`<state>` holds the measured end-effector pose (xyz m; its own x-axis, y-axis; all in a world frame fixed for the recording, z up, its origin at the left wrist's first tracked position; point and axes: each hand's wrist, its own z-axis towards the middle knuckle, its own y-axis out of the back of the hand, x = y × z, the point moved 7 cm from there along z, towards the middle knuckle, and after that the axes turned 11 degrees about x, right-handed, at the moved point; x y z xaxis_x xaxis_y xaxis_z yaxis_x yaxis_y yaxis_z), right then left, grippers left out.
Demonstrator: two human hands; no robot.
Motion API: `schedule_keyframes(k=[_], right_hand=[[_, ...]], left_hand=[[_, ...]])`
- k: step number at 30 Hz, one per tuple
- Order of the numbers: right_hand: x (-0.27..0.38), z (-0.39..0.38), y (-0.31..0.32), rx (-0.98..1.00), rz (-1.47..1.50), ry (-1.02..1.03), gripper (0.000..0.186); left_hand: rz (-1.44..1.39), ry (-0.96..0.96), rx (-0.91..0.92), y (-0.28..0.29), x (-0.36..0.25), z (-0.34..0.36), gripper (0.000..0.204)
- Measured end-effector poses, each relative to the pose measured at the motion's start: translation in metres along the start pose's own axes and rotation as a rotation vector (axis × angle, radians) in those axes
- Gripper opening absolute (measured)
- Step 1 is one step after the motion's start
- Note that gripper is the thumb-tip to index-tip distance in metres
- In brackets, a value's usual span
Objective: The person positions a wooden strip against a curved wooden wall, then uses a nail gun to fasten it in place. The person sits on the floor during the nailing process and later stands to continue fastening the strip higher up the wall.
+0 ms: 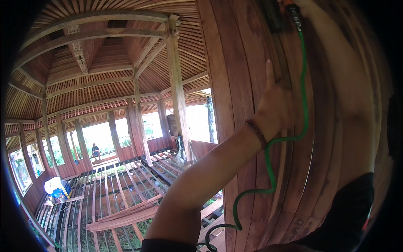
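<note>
My left hand (278, 103) presses against the reddish-brown wooden boards (235, 84) at the right. Its index finger stretches upward along the wood; the other fingers are partly hidden and lie by a dark strip (282, 54). A dark beaded bracelet (257, 133) circles that wrist. At the top edge, my right hand (308, 3) is closed around an orange-and-black corded tool (294, 14), mostly cut off by the frame. From the tool's end a green cord or hose (304, 92) hangs down, passes beside my left wrist and loops toward the lower middle.
Open floor joists (107, 189) spread below left over bare ground. Loose planks (126, 216) lie across them. A blue-and-white container (58, 187) sits at far left. Wooden posts (176, 80) carry the slatted roof. A person (95, 151) sits at the far opening.
</note>
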<state>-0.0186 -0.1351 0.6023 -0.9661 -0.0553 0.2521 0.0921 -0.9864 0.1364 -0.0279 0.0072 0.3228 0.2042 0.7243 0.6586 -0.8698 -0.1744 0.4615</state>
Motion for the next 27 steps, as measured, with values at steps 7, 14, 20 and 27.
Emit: schedule_keyframes(k=[7, 14, 20, 27], right_hand=[[-0.002, -0.002, -0.003, -0.026, 0.019, 0.008, 0.037], [0.000, -0.010, 0.004, -0.035, 0.030, 0.012, 0.033], [-0.007, -0.017, 0.005, -0.058, 0.051, 0.004, 0.032], [-0.010, -0.019, 0.002, -0.101, 0.090, -0.024, 0.030]], left_hand=[[0.016, -0.014, 0.080, -0.004, 0.000, 0.002, 0.033], [-0.081, -0.051, 0.051, -0.005, 0.003, 0.000, 0.032], [-0.058, -0.041, 0.004, -0.008, 0.003, 0.001, 0.036], [-0.093, -0.056, -0.025, -0.021, 0.007, 0.007, 0.027]])
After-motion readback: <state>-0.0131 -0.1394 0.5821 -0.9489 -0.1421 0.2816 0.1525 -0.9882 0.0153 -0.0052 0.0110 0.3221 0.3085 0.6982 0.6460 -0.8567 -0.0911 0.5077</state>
